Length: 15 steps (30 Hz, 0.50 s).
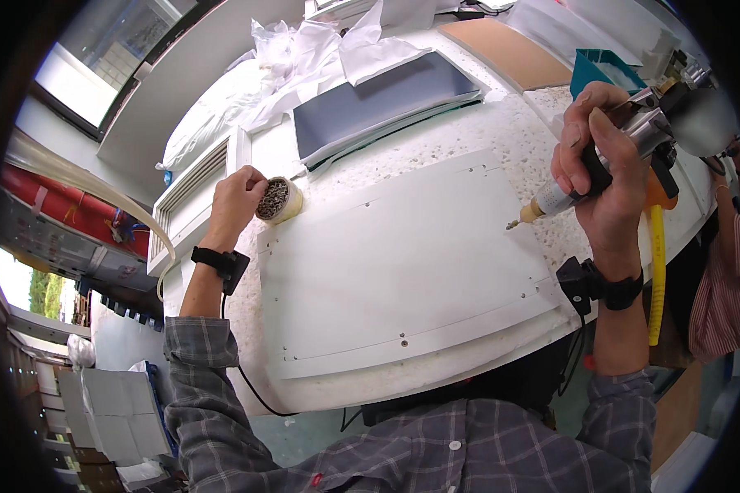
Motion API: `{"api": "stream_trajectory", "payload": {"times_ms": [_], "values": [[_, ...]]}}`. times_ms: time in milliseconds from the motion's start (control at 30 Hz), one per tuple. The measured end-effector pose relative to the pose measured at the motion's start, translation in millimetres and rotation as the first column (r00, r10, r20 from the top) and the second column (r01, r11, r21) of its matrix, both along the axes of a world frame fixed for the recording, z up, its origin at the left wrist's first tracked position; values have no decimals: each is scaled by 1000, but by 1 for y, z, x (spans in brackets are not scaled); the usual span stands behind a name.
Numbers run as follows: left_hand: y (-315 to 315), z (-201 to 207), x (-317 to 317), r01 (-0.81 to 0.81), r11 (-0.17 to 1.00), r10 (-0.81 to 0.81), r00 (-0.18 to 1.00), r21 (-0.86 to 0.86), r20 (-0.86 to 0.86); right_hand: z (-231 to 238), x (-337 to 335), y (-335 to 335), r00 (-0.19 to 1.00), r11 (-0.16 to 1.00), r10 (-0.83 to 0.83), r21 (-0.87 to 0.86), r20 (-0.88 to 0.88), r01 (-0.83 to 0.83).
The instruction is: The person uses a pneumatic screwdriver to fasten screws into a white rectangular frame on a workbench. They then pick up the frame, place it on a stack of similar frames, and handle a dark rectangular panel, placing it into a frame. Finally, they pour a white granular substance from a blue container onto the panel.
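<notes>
A white flat panel (403,271) lies on the table in front of me, with small screws (402,335) along its edges. My right hand (604,168) is wrapped round a power screwdriver (557,197) with a pale barrel and yellowish nose. Its tip points down-left over the panel's right edge, with a small metal piece at it. Beside the panel's far left corner stands a round cup (292,205) full of small screws (273,199). My left hand (238,201) is at the cup's rim with curled fingers; what they pinch, if anything, is hidden.
A dark glossy panel (378,103) lies beyond the white one, beside crumpled white plastic wrapping (304,57). A louvred white frame (197,185) stands left of the cup. At the right are a teal bin (596,70), a yellow-handled tool (657,271) and another person's striped sleeve (719,304).
</notes>
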<state>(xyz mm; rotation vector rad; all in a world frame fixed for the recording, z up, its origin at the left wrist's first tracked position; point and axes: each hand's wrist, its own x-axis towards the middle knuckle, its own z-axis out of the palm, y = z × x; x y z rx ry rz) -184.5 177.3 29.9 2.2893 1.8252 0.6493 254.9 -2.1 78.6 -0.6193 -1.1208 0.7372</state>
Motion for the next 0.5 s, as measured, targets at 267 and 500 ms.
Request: {"api": "stream_trajectory", "payload": {"times_ms": [267, 500], "values": [[-68, 6, 86, 301, 930, -237, 930, -210, 282, -1, 6, -6, 998, 1000, 9, 22, 66, -10], [-95, -10, 172, 541, 833, -533, 841, -120, 94, 1, 12, -17, 997, 999, 20, -47, 73, -16]]}}
